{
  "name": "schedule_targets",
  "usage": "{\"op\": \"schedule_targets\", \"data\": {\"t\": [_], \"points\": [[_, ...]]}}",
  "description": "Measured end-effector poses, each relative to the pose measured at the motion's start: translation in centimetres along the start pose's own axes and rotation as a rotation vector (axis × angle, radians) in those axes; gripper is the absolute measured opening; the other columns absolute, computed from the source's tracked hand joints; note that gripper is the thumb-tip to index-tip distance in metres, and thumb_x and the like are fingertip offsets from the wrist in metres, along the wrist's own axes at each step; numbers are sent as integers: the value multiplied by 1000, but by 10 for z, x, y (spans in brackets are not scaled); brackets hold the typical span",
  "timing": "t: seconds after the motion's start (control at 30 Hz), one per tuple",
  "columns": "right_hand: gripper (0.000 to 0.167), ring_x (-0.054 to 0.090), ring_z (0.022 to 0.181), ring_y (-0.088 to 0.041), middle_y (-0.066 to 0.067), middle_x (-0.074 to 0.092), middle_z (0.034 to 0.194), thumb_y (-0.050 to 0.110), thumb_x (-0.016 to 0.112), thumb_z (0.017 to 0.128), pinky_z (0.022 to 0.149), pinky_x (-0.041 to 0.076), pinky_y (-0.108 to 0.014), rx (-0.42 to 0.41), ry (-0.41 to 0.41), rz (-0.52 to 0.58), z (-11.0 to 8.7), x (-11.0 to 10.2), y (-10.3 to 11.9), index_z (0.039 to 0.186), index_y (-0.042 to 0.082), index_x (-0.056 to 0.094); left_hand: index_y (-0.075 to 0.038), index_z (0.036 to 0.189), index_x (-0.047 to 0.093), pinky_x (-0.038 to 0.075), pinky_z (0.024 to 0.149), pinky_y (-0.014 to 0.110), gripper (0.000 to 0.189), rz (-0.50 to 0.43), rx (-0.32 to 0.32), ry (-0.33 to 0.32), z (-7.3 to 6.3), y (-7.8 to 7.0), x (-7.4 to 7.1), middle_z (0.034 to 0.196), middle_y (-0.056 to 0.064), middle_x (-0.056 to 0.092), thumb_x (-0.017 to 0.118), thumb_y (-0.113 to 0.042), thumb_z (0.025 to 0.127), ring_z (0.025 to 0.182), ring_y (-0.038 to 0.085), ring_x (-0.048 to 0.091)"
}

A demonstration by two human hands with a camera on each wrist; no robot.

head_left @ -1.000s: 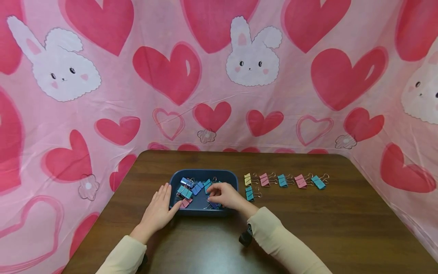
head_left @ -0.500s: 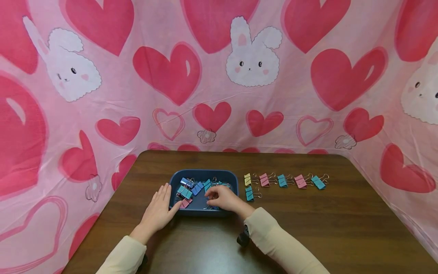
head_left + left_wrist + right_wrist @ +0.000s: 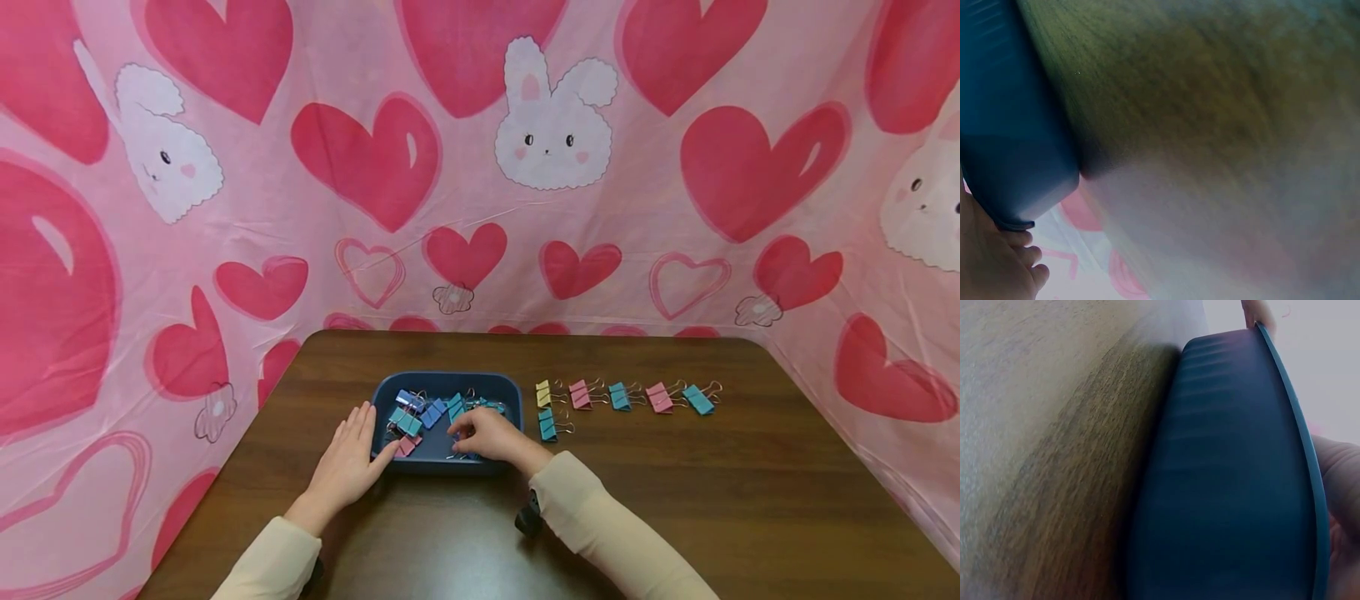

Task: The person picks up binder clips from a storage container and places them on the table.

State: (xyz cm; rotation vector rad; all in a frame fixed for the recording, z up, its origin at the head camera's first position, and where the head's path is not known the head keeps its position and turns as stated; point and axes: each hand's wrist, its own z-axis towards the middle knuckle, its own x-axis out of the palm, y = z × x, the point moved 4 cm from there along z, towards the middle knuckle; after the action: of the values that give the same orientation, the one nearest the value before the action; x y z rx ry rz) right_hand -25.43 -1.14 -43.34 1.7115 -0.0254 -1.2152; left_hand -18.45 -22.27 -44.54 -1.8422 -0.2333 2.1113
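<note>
A dark blue tray (image 3: 450,465) on the table holds several binder clips. My left hand (image 3: 341,462) rests at its left end, fingers straight along the rim and thumb over the near left corner. Inside on the left lie blue clips, a teal binder clip (image 3: 408,423) and a pink binder clip (image 3: 407,446). My right hand (image 3: 491,433) reaches over the near right part, fingers bent down at a blue binder clip (image 3: 459,448) that they mostly hide. I cannot tell whether they pinch it. In the right wrist view the tray's outer wall (image 3: 1229,456) hides the fingertips.
Right of the tray, a row of clips runs from a yellow binder clip (image 3: 543,393) to a teal binder clip (image 3: 699,399). Another teal clip (image 3: 548,426) sits below the yellow one. Behind the wooden table (image 3: 675,500) hangs a pink heart-patterned cloth (image 3: 480,200).
My right hand has shifted slightly left and down within the tray, covering more of the blue binder clip. The left hand stays put. The cloth at the left has shifted.
</note>
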Motion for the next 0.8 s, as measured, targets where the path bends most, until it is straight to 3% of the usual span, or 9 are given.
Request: {"op": "schedule_targets", "data": {"t": [0.3, 0.53, 0.67, 0.8], "points": [[11, 50, 64, -7, 7, 57, 67, 9, 72, 79, 60, 44, -23, 18, -15, -26, -1, 0, 1, 89, 5, 71, 7, 141, 24, 14, 106, 53, 80, 0, 6, 0, 0, 1, 1, 147, 24, 21, 51, -48, 90, 134, 41, 16], [8, 50, 66, -10, 5, 58, 70, 5, 68, 80, 61, 44, -24, 65, -66, 28, -2, -5, -2, 88, 4, 70, 7, 141, 25, 15, 106, 53, 79, -2, 8, -8, 0, 0, 0, 146, 25, 21, 51, -47, 90, 133, 41, 17], [13, 49, 63, -10, 4, 58, 71, 4, 65, 81, 56, 44, -23, 89, -108, 54, -3, -9, -4, 93, 2, 70, 7, 141, 25, 14, 106, 54, 79, -8, 9, -10, 0, 0, 0, 146, 24, 21, 52, -46, 90, 133, 41, 17], [13, 50, 50, -10, 3, 60, 66, 2, 61, 83, 45, 45, -23, 94, -153, 89, -5, -13, -6, 92, 1, 70, 7, 141, 25, 15, 106, 54, 79, -5, 15, -14, 0, 1, 1, 146, 25, 22, 52, -46, 90, 133, 41, 17]]}}
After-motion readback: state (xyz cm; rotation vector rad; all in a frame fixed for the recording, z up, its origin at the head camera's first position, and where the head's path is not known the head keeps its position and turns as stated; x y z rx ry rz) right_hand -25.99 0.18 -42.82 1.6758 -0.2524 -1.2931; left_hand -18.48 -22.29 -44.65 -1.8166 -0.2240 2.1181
